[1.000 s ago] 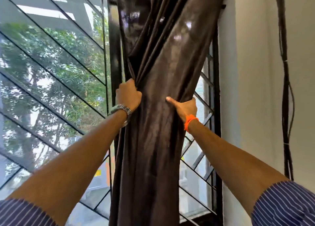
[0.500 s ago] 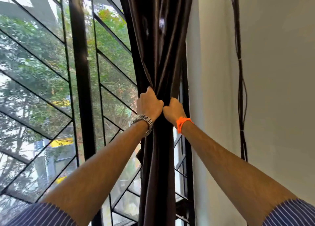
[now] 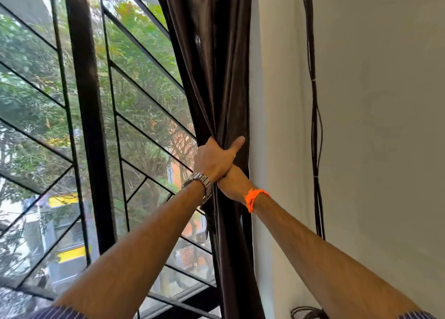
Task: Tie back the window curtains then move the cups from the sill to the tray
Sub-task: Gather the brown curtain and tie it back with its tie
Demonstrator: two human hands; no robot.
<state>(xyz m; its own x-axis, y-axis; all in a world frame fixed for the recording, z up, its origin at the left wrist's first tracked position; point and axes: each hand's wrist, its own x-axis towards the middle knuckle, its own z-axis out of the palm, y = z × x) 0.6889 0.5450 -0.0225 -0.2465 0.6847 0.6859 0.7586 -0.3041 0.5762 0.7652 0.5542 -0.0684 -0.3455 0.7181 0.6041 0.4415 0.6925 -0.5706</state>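
Against the white wall (image 3: 361,126), left hand (image 3: 214,159) and right hand (image 3: 232,182) grip the bunched curtain (image 3: 216,66), touching.

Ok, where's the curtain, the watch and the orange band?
curtain (image 3: 212,66): head view, gathered folds up high.
watch (image 3: 201,182): head view, metal strap on left wrist.
orange band (image 3: 254,197): head view, threads round right wrist.

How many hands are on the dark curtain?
2. The left hand grips the gathered curtain beside the wall; the right hand is against it just below, its fingers hidden behind the left.
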